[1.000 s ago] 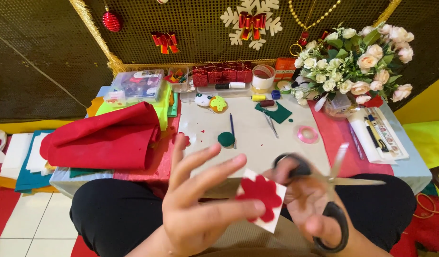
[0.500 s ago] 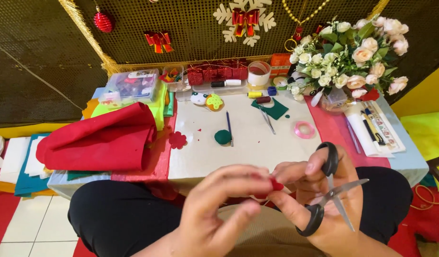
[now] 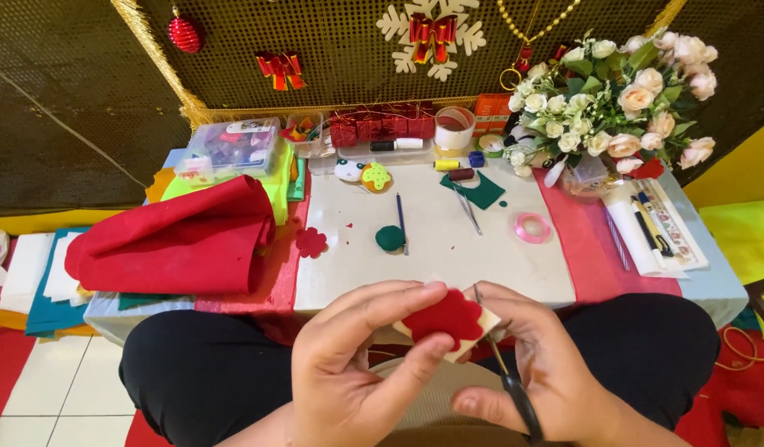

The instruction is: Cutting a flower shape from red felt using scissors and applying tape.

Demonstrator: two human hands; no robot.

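A red felt flower (image 3: 441,319), backed by a pale card (image 3: 473,341), is pinched between thumb and fingers of the left hand (image 3: 361,364) and held low in front of the body, over the lap and just short of the near edge of the white work board (image 3: 448,248). The scissors (image 3: 504,377) are gripped in the right hand (image 3: 547,372), with fingers closed through the handles. The blades are seen nearly closed, their tips touching the flower's right edge. The long axis of the scissors runs from lower right up to upper left, so the flower lies just left of and above the cutting hand. The flower is nearer to the left hand, which surrounds it. Well apart on the table are a roll of red felt (image 3: 171,240), a small red felt flower (image 3: 310,242), a green felt disc (image 3: 390,237) and a bouquet (image 3: 614,99).
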